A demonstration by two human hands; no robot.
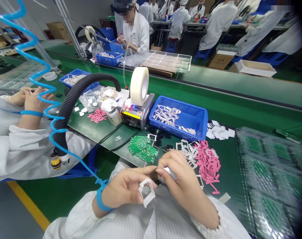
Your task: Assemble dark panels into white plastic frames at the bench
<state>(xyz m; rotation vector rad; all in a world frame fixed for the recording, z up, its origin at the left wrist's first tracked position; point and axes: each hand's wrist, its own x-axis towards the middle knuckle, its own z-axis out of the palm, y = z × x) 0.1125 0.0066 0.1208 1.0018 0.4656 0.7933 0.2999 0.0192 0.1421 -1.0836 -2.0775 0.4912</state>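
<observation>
My left hand [122, 187], with a blue wrist strap [100, 199] on its wrist, grips a small white plastic frame [149, 199] between thumb and fingers. My right hand [179, 176] is closed just beside it, its thumb and forefinger pinching a small dark flat piece [154, 173]. Fingertips of the left hand reach that piece too. A bit of something white shows inside the right hand; its kind is hidden. Beyond my hands lie fanned green circuit boards [142, 148], loose white frames [184, 146] and a heap of pink strips [207, 162].
A blue bin [200, 116] holds more white frames. Left of it, a tape roll [138, 86] stands on a dispenser [136, 116] beside a bottle [114, 117]. Clear trays [244, 166] with boards lie right. A coiled blue cord [55, 136] and black hose [66, 99] hang left, near a co-worker's hands [35, 99].
</observation>
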